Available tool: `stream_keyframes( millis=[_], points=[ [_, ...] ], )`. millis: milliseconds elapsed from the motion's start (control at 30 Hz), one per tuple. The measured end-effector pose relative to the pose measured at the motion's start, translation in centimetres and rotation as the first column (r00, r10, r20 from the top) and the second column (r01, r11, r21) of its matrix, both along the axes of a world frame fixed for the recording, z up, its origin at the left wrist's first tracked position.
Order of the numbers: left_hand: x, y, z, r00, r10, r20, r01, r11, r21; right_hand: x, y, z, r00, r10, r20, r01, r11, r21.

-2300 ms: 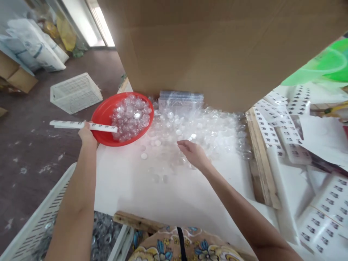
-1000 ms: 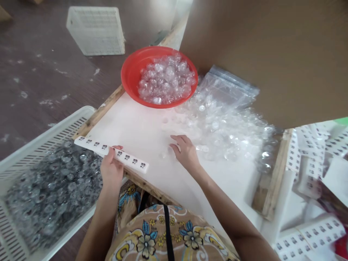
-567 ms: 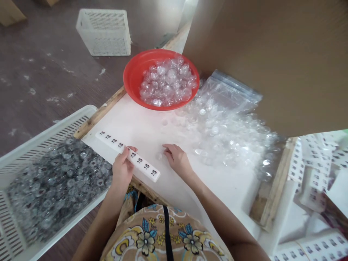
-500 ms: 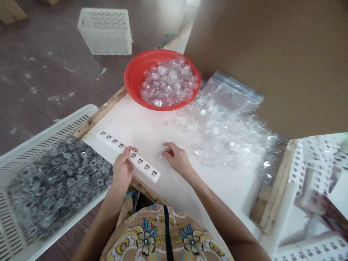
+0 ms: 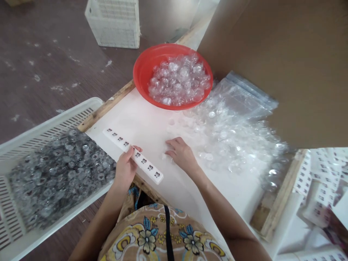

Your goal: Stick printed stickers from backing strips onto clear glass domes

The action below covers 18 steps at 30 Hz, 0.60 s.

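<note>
"So, what sort of place is this?"

"A dim room with a dark, scuffed floor (image 5: 49, 78), where a white slotted crate (image 5: 116, 27) stands. The work is on a white tabletop (image 5: 136, 116) with a rough wooden edging (image 5: 108, 103). A tall cardboard panel (image 5: 282, 69) rises along the far right."

"And on the tabletop?"

"A red basin (image 5: 141, 72) at the far side, partly filled with clear plastic domes (image 5: 179, 81). Beside it lie flat clear bags (image 5: 244, 96), with loose clear pieces (image 5: 231, 134) scattered in front. Printed sheets (image 5: 320, 195) lie past the wood on the right, and a slotted basket (image 5: 95, 105) of small clear and dark pieces sits low on the left."

"Where's the printed strip (image 5: 141, 159)?"

"Above the near part of the tabletop, in the left hand (image 5: 126, 168), pinched near its middle: thumb on top, fingers underneath."

"Which way does it point?"

"Its long axis runs aslant, one end far and left towards the basket's corner, the other near and right, close to the floral clothing (image 5: 152, 235). The row of dark figures faces up."

"The right hand (image 5: 183, 154)?"

"Just right of the strip, apart from it, thumb and forefinger slightly parted. Something clear shows faintly at the fingertips; I can't tell whether it's gripped."
</note>
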<state>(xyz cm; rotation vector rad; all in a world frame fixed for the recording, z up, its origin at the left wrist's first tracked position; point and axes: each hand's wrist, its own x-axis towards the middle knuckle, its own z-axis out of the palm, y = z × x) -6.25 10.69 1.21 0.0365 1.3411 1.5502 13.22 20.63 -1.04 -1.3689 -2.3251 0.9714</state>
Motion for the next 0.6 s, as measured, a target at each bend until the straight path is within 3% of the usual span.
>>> stream_keyframes(
  millis=[200,400,600],
  points=[
    [0.0,0.0,-0.2,1.0,-0.025,-0.005,0.025,1.0,-0.005,-0.5,-0.1,0.0,0.998,-0.033,-0.045,0.032,0.999,-0.032],
    [-0.1,0.0,-0.2,0.999,-0.039,0.003,0.039,0.999,-0.006,-1.1,0.4,0.1,0.981,-0.048,-0.188,0.032,0.996,-0.088],
    [-0.3,0.0,0.1,0.999,-0.033,0.036,0.034,0.999,-0.013,-1.2,0.3,-0.1,0.976,-0.102,-0.192,0.107,0.994,0.016]
  ],
)
